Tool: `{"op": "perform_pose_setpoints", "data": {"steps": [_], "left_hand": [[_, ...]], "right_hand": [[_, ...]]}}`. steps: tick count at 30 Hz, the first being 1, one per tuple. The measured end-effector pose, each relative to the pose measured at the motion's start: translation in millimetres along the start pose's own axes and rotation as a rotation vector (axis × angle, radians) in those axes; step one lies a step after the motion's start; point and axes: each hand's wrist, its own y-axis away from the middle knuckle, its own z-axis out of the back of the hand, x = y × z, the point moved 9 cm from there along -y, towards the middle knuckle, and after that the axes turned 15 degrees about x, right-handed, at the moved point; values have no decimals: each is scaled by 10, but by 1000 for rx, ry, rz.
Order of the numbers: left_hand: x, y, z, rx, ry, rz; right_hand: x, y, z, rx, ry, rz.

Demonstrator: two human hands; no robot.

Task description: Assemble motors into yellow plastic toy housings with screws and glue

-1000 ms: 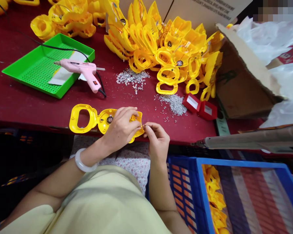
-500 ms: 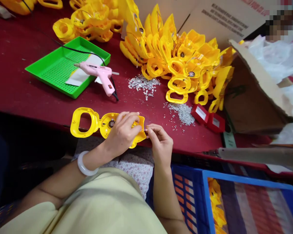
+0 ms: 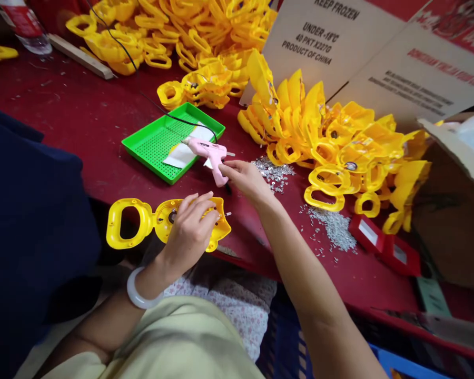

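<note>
My left hand [image 3: 190,227] is closed over a yellow plastic shell with a looped handle [image 3: 142,223], holding it at the near edge of the red table [image 3: 82,137]. A small pin sticks out of the shell's right side. My right hand [image 3: 245,180] is stretched out over the table, fingers apart and holding nothing, its fingertips right at the grip of the pink glue gun [image 3: 210,154]. The glue gun lies with its nozzle end resting on a green perforated tray [image 3: 154,145], and its black cord runs off to the back.
Heaps of yellow shells [image 3: 332,142] fill the back and right of the table. Piles of small silvery parts [image 3: 274,173] lie beside my right hand. Two red boxes [image 3: 383,245], cardboard sheets [image 3: 339,47] and an open carton [image 3: 458,210] are at the right.
My right hand left the pin on the shell and reached forward to the glue gun. The left hand kept its hold. The view tilted up and swung.
</note>
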Motion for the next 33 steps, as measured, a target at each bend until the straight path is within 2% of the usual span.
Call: {"op": "perform_pose_setpoints", "data": {"steps": [3,6,9,13,17,22,28,33], "left_hand": [[95,21,59,-22,-12,29],[178,34,97,-32,-24,61],[253,41,136,-51,-40,92],[379,60,197,-86,-62,164],[458,94,265,-129,-77,215],[481,120,293,-147,-74,252],[502,112,283,-153,-96,298],[539,81,270,-139,-98,332]], "right_hand": [[-73,-225,-210,131,-278,-75],[-119,-259,-270,147,-436,-128],[-84,-147,-241,170,-506,-140],[61,178,-215,271,-547,-149],[123,539,-211,343,-482,-228],[14,798,-194,408,-308,-311],[-120,839,-11,336,-117,-341],[-145,808,-79,377,-50,-389]]}}
